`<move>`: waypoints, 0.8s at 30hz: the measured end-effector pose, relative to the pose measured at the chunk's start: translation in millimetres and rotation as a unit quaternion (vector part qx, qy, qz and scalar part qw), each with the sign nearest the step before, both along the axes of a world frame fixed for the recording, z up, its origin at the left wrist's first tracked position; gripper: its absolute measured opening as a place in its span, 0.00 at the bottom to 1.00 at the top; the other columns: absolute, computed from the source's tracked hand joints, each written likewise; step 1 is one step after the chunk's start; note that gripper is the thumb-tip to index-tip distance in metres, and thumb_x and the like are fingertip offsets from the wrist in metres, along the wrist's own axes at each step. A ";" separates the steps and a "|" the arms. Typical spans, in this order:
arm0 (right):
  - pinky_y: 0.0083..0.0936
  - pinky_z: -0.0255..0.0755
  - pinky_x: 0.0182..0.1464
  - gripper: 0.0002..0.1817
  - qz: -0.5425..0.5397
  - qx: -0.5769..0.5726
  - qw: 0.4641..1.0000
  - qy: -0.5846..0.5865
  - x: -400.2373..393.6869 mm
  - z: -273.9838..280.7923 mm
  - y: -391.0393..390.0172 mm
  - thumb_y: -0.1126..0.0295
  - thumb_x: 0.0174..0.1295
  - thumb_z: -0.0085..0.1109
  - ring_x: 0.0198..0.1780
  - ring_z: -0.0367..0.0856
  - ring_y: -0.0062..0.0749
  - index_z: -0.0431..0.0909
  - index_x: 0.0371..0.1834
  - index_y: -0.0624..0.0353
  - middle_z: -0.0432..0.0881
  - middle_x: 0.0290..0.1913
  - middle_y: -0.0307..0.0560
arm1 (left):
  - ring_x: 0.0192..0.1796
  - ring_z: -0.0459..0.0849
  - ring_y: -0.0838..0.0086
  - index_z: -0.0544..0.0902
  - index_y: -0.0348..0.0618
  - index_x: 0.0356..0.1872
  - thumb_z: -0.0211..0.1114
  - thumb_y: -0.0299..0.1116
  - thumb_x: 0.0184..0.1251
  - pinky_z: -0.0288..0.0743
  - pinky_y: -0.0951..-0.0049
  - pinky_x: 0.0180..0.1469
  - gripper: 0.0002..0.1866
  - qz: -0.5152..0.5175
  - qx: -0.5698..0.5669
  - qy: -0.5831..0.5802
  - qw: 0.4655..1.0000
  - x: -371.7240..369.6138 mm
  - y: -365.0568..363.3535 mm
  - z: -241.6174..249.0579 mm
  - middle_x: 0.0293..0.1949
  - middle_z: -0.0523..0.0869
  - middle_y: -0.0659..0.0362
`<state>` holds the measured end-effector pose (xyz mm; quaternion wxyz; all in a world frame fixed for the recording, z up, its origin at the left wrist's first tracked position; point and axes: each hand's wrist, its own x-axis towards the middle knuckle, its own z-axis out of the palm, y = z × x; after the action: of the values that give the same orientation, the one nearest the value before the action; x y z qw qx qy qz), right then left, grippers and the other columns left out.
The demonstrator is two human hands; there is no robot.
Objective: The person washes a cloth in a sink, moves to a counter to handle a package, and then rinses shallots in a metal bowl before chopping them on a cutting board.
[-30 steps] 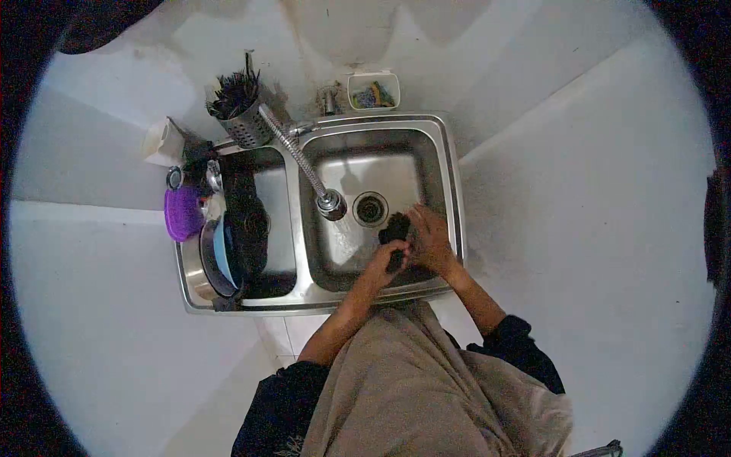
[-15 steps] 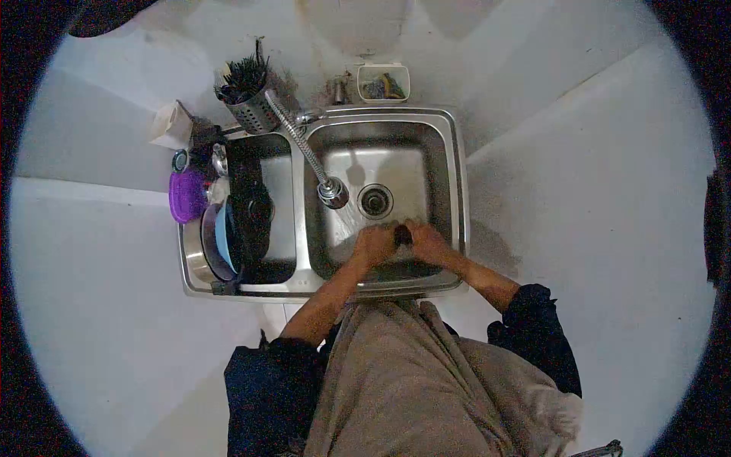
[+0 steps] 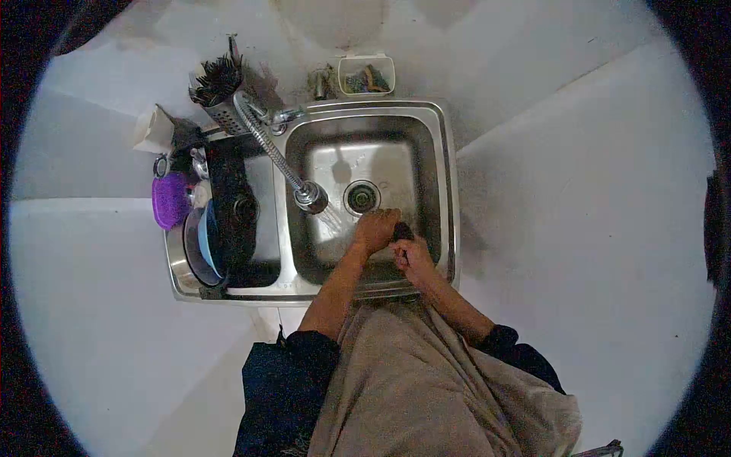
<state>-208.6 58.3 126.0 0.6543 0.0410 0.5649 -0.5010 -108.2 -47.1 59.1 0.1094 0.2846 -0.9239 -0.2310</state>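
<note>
Over the right basin (image 3: pixel 365 137) of the steel sink, my two hands come together around a small dark object (image 3: pixel 402 231), whose kind I cannot make out. My left hand (image 3: pixel 376 230) is closed against its left side, back of the hand upward. The fingers of my right hand (image 3: pixel 413 256) are curled at its lower end. Left of my hands, water streams from the flexible faucet's spray head (image 3: pixel 311 197). The drain (image 3: pixel 362 198) lies just beyond my left hand.
In the left basin stand a black rack (image 3: pixel 234 209), a blue bowl (image 3: pixel 207 236) and a purple container (image 3: pixel 170 199). Behind the sink are a perforated utensil holder (image 3: pixel 225 114) with black utensils and a white tub (image 3: pixel 367 75) holding sponges or scrubbers.
My right hand has turned and come lower and closer in, its fingers now curled beneath the dark object. The view has shifted slightly, moving the sink left in the picture.
</note>
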 end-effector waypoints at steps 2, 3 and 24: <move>0.19 0.55 0.14 0.03 -0.025 0.005 0.998 -0.057 -0.9 1.9 2.1 0.77 0.56 0.57 0.13 0.62 0.18 0.73 0.29 0.57 0.69 0.17 0.35 | 0.35 0.84 0.54 0.74 0.45 0.41 0.59 0.39 0.59 0.76 0.55 0.37 0.12 -0.010 0.022 -0.005 1.000 -1.8 0.6 -4.5 0.33 0.84 0.50; 0.19 0.55 0.14 0.04 -0.039 0.011 0.996 -0.083 0.3 6.4 1.9 0.77 0.57 0.57 0.13 0.62 0.18 0.72 0.28 0.58 0.68 0.17 0.35 | 0.35 0.84 0.54 0.75 0.46 0.41 0.60 0.39 0.59 0.76 0.56 0.37 0.13 -0.012 0.032 -0.021 0.999 -1.9 1.1 1.0 0.33 0.84 0.50; 0.33 0.76 0.46 0.16 0.388 -0.273 0.738 0.479 -37.1 48.7 -182.9 0.59 0.60 0.60 0.41 0.81 0.39 0.80 0.44 0.60 0.83 0.39 0.52 | 0.54 0.70 0.52 0.77 0.38 0.45 0.69 0.27 0.28 0.60 0.50 0.60 0.30 0.229 -0.034 0.035 0.972 134.6 67.1 75.3 0.49 0.75 0.50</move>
<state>-245.7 -124.5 174.8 0.4180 -0.6075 0.6102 -0.2896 26.4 20.0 134.4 0.2016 0.4760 -0.8373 -0.1778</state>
